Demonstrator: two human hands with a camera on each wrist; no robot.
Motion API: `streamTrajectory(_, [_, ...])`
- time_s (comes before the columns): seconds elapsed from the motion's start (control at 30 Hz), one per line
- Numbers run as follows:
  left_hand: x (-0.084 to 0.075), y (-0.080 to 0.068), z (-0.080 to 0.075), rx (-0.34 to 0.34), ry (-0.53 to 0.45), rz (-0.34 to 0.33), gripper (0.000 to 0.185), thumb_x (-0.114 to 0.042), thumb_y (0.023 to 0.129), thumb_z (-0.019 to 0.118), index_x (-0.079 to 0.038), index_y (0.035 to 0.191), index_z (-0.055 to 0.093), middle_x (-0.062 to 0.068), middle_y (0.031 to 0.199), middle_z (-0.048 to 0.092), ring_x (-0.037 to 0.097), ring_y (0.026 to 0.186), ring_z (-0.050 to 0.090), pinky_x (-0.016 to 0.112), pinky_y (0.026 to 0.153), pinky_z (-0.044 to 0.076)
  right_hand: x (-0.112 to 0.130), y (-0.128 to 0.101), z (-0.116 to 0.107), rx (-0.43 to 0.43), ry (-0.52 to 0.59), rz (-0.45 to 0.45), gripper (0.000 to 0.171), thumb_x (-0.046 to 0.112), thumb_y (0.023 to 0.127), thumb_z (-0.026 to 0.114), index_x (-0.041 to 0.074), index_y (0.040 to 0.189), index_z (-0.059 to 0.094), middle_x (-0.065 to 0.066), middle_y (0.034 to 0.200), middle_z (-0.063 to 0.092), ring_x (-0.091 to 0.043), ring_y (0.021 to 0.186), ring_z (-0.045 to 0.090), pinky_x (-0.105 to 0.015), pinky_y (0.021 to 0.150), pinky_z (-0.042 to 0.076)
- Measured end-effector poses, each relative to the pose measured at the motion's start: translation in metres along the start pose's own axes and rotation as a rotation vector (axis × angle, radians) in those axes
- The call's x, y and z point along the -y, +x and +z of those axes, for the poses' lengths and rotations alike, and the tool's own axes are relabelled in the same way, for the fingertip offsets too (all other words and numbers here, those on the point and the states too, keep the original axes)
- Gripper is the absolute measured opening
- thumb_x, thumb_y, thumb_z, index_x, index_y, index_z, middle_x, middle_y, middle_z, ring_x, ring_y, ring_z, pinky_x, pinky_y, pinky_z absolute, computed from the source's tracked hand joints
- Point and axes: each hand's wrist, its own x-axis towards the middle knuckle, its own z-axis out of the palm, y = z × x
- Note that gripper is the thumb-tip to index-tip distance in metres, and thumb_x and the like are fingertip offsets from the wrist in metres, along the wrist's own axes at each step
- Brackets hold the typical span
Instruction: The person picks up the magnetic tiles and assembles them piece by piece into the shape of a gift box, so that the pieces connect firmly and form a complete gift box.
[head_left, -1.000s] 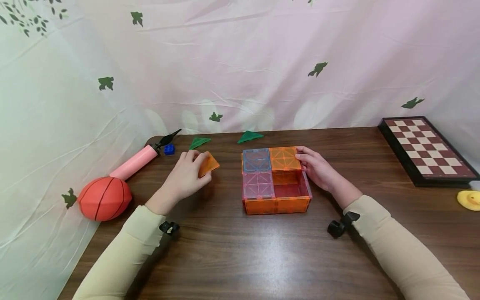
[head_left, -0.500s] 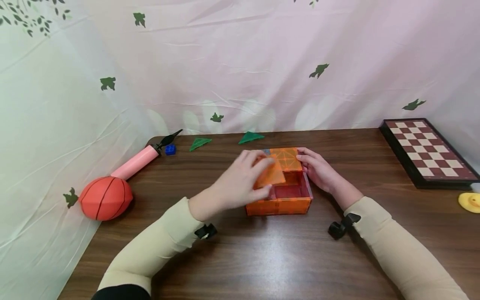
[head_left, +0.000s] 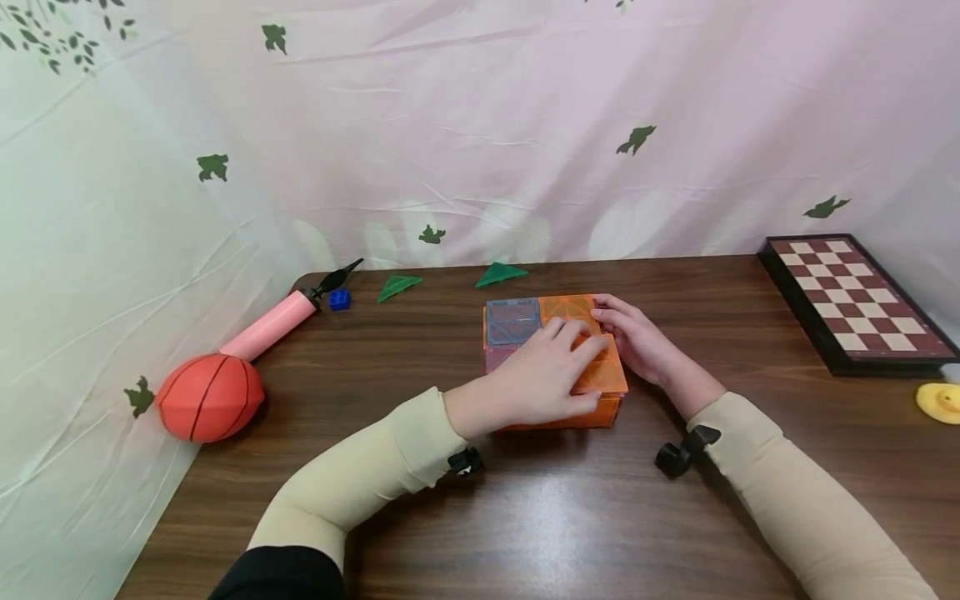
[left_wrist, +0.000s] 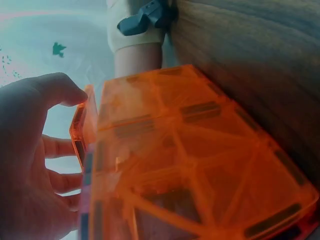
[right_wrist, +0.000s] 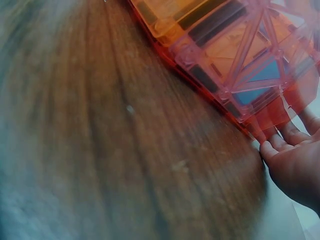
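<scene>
A low box [head_left: 513, 321] of see-through magnetic tiles, orange walls with a blue-grey and an orange top tile, stands mid-table. My left hand [head_left: 543, 379] lies over its near right corner and holds an orange square tile [head_left: 609, 375] flat on top, fingers over it and thumb at the front edge. In the left wrist view the thumb and fingers of the left hand [left_wrist: 30, 165] curl at the box [left_wrist: 200, 165]. My right hand [head_left: 637, 337] rests against the box's right side with straight fingers. The right wrist view shows that right hand's fingertips [right_wrist: 287, 142] touching the wall of the box [right_wrist: 235, 45].
On the wooden table [head_left: 525, 517], two green triangle tiles [head_left: 397, 286] [head_left: 500, 273] lie behind the box. A blue brick [head_left: 339, 299], a pink pump [head_left: 270, 323] and an orange ball [head_left: 210, 396] sit at the left. A chessboard [head_left: 855, 300] and a yellow object [head_left: 939, 400] are at the right.
My left hand carried the orange tile from the table's left over to the box and laid it on the open near-right square. The right hand stayed against the box.
</scene>
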Motion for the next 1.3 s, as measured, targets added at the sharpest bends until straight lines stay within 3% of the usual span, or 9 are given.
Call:
streamTrajectory(0.23, [-0.001, -0.002, 0.007, 0.012, -0.023, -0.011, 0.059, -0.041, 0.095, 0.063, -0.011, 0.145, 0.053, 0.007, 0.133, 0.05, 0.023, 0.119, 0.045, 0.032, 0.101, 0.042, -0.001, 0.001, 0.0, 0.003, 0.006, -0.013, 0.026, 0.02, 0.109, 0.049, 0.01, 0.132, 0.047, -0.001, 0.126, 0.056, -0.012, 0.112, 0.057, -0.022, 0.095, 0.049])
streamTrajectory(0.37, [0.002, -0.01, 0.001, -0.016, -0.083, -0.038, 0.06, -0.041, 0.097, 0.062, -0.008, 0.146, 0.05, 0.011, 0.141, 0.049, 0.027, 0.129, 0.044, 0.036, 0.11, 0.038, -0.002, 0.002, 0.0, 0.003, 0.014, -0.018, 0.025, 0.019, 0.109, 0.049, 0.01, 0.131, 0.047, -0.001, 0.124, 0.057, -0.012, 0.111, 0.057, -0.022, 0.094, 0.049])
streamTrajectory(0.47, [0.009, -0.029, -0.002, -0.109, -0.219, -0.142, 0.065, -0.039, 0.097, 0.065, -0.003, 0.149, 0.046, 0.016, 0.151, 0.042, 0.032, 0.14, 0.036, 0.043, 0.116, 0.031, -0.001, 0.002, 0.001, 0.009, 0.004, -0.01, 0.028, 0.021, 0.108, 0.05, 0.009, 0.133, 0.047, -0.001, 0.126, 0.057, -0.012, 0.113, 0.057, -0.023, 0.095, 0.05])
streamTrajectory(0.63, [0.017, -0.073, 0.005, -0.301, -0.527, -0.412, 0.087, -0.036, 0.092, 0.073, 0.002, 0.156, 0.028, 0.019, 0.162, 0.025, 0.034, 0.149, 0.023, 0.051, 0.119, 0.026, 0.002, 0.001, 0.001, 0.017, -0.038, -0.002, 0.044, 0.027, 0.109, 0.05, 0.006, 0.147, 0.043, -0.005, 0.135, 0.055, -0.015, 0.119, 0.056, -0.025, 0.097, 0.05])
streamTrajectory(0.73, [0.017, -0.096, 0.015, -0.279, -0.694, -0.575, 0.096, -0.038, 0.091, 0.076, 0.0, 0.16, 0.021, 0.018, 0.165, 0.022, 0.032, 0.15, 0.025, 0.052, 0.117, 0.029, 0.004, 0.0, 0.0, 0.022, -0.051, -0.003, 0.05, 0.027, 0.109, 0.051, 0.004, 0.152, 0.039, -0.007, 0.138, 0.053, -0.016, 0.12, 0.057, -0.026, 0.097, 0.05])
streamTrajectory(0.8, [0.016, -0.107, 0.023, -0.236, -0.815, -0.637, 0.096, -0.037, 0.093, 0.075, -0.002, 0.162, 0.018, 0.018, 0.165, 0.024, 0.032, 0.148, 0.03, 0.052, 0.115, 0.033, 0.005, 0.0, 0.0, 0.021, -0.061, 0.006, 0.051, 0.027, 0.109, 0.052, 0.004, 0.153, 0.039, -0.008, 0.139, 0.052, -0.015, 0.119, 0.057, -0.026, 0.097, 0.051])
streamTrajectory(0.87, [0.015, -0.112, 0.03, -0.191, -0.903, -0.648, 0.095, -0.034, 0.095, 0.074, -0.004, 0.163, 0.015, 0.017, 0.165, 0.025, 0.031, 0.146, 0.035, 0.051, 0.112, 0.038, 0.006, 0.0, -0.001, 0.013, -0.074, 0.019, 0.051, 0.027, 0.108, 0.053, 0.006, 0.152, 0.039, -0.008, 0.14, 0.05, -0.015, 0.117, 0.058, -0.026, 0.096, 0.051])
streamTrajectory(0.97, [0.014, -0.114, 0.038, -0.164, -0.966, -0.604, 0.094, -0.028, 0.098, 0.072, -0.005, 0.164, 0.009, 0.017, 0.166, 0.022, 0.031, 0.145, 0.037, 0.048, 0.108, 0.042, 0.006, 0.0, -0.001, 0.002, -0.087, 0.03, 0.051, 0.028, 0.108, 0.053, 0.007, 0.152, 0.039, -0.01, 0.141, 0.047, -0.015, 0.116, 0.058, -0.026, 0.095, 0.052])
streamTrajectory(1.3, [0.023, -0.114, 0.042, -0.181, -0.865, -0.562, 0.08, -0.014, 0.101, 0.066, -0.002, 0.163, 0.016, 0.022, 0.162, 0.029, 0.033, 0.147, 0.033, 0.05, 0.118, 0.027, 0.008, -0.012, -0.004, -0.003, -0.114, 0.0, 0.043, 0.023, 0.107, 0.056, 0.003, 0.143, 0.044, -0.011, 0.135, 0.047, -0.016, 0.112, 0.056, -0.023, 0.096, 0.05])
